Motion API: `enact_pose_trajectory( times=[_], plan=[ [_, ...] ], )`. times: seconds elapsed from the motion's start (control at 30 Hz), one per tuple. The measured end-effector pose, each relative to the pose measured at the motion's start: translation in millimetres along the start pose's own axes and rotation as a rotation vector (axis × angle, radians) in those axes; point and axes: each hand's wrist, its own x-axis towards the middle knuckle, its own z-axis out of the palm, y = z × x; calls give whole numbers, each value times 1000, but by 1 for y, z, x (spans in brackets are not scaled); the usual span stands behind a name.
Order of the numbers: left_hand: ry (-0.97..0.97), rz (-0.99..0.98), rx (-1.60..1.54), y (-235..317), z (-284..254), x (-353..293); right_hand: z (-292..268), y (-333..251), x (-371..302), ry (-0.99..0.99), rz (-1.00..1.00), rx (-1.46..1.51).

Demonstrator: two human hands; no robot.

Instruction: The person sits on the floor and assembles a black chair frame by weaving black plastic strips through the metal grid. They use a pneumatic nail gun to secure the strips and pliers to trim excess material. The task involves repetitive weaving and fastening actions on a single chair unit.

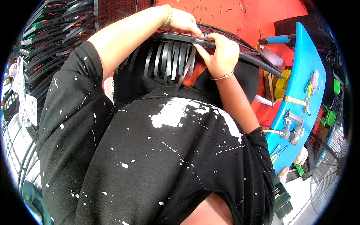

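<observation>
A black frame bar (180, 37) runs across in front of me, with woven black wicker on its far side. Several flat, glossy black plastic strips (173, 60) hang down from it toward my lap. My left hand (184, 21), a beaded bracelet at its wrist, reaches over from the far side with its fingertips pinched at the bar; what lies between them is mostly hidden, though it looks like a black strip. Close beside it, my right hand (224, 54) is closed round the bar, thumb on the near side and fingers over the top.
A blue board (305, 67) stands on the right, bearing a metal air tool (292, 131) and yellow-handled pliers (308, 92). Black strips (56, 41) fan out from a wicker piece at the left. Strip scraps lie on the red floor (240, 11). A fan (330, 168) stands lower right.
</observation>
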Motion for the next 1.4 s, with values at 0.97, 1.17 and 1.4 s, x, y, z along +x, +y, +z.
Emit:
enact_pose_trajectory(
  times=[0.97,1.17,1.4],
  plan=[
    [-121,101,-97,-17,0,24,-13,-2,6,-181,111,58],
    [-88,73,-141,-16,2,14,-14,-4,8,-168,64,95],
    [-136,144,-236,-18,0,17,-17,-8,11,-134,108,88]
  ],
)
